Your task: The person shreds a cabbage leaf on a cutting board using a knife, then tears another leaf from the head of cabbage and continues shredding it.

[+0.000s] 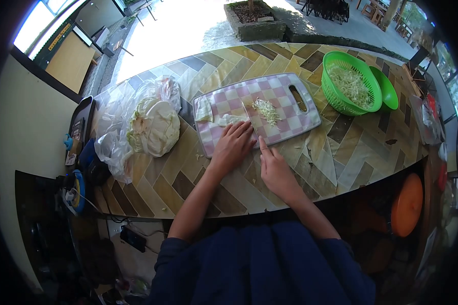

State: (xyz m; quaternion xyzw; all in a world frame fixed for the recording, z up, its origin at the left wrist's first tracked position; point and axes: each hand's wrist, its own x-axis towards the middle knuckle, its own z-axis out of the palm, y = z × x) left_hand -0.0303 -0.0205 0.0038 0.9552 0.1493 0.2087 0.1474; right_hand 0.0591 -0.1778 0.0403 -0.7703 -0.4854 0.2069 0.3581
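A pink-and-white checked cutting board (228, 99) lies on the table in front of me. My left hand (232, 145) presses a piece of cabbage leaf (231, 120) onto it, fingers bent together over the leaf. My right hand (278, 172) grips a knife (249, 115), its index finger stretched along the top; the handle is mostly hidden in the palm. The thin blade stands between the leaf and a small heap of shredded cabbage (266, 112). Another flat cabbage piece (203, 110) lies at the board's left edge.
Left of the board, a cut cabbage (158, 127) rests by a clear plastic bag (111, 147). A green basket (328, 87) with shredded cabbage stands at the right, beside a green bowl (387, 89). An orange stool (407, 205) is below the table's right side.
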